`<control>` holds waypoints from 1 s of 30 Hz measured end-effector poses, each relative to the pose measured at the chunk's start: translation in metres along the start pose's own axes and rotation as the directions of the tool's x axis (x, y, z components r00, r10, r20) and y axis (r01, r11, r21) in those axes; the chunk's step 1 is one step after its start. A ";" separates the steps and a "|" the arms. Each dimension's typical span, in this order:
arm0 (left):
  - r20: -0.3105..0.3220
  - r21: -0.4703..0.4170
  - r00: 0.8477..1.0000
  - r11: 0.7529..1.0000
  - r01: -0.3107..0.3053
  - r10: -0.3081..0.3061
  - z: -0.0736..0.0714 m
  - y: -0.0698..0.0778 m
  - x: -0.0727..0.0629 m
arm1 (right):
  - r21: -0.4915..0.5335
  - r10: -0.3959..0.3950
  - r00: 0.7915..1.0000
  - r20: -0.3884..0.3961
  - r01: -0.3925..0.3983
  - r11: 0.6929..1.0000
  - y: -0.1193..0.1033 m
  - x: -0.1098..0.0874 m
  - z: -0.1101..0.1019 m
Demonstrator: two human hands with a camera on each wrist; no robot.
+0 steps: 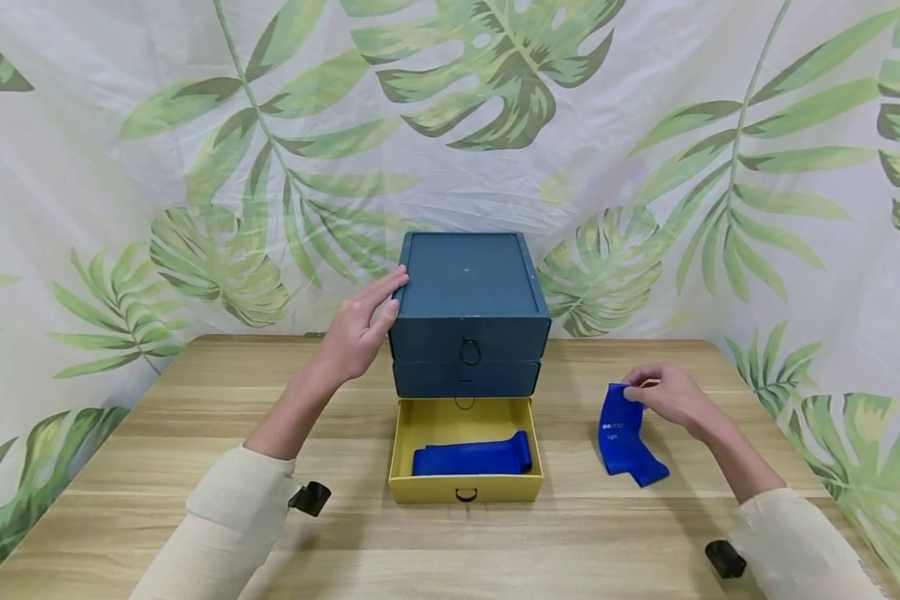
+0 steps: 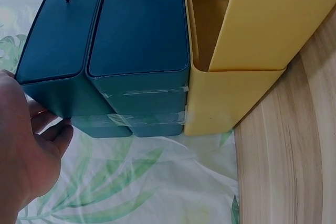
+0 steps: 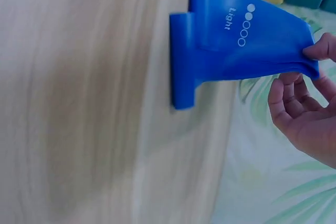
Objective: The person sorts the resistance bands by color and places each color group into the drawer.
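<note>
My right hand [image 1: 667, 393] pinches the upper end of a blue resistance band [image 1: 621, 429] marked "Light". In the right wrist view the band [image 3: 252, 40] hangs from thumb and fingers, its lower end bent against the tabletop. My left hand [image 1: 358, 329] rests against the left side of a dark blue drawer box [image 1: 468, 279], fingertips at its top edge. Below, the yellow drawer [image 1: 467, 490] is pulled out, and another blue band [image 1: 468, 458] lies folded inside it. The left wrist view shows the left hand [image 2: 31, 150] touching the side of the top unit.
The drawer stack stands near the back of the wooden table [image 1: 330, 525]. Behind it hangs a leaf-patterned cloth [image 1: 457, 183]. Two blue drawer fronts with loop pulls [image 1: 470, 352] sit above the yellow drawer. Clear tape [image 2: 149, 116] runs along the stack's side.
</note>
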State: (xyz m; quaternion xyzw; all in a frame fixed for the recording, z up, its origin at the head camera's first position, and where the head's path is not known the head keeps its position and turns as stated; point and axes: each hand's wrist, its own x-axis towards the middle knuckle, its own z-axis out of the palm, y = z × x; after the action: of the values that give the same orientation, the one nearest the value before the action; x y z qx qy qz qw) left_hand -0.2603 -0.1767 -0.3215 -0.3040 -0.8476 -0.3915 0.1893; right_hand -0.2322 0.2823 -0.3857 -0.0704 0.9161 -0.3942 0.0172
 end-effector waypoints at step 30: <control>-0.007 0.004 1.000 1.000 -0.009 0.009 0.001 0.000 0.000 | 0.352 -0.190 0.980 0.064 0.156 0.923 -0.094 -0.020 -0.001</control>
State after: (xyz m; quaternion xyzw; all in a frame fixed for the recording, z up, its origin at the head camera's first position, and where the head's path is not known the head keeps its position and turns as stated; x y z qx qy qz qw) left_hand -0.2604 -0.1765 -0.3222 -0.3060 -0.8465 -0.3898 0.1947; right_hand -0.2019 0.2218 -0.3179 -0.1661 0.8210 -0.5448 0.0390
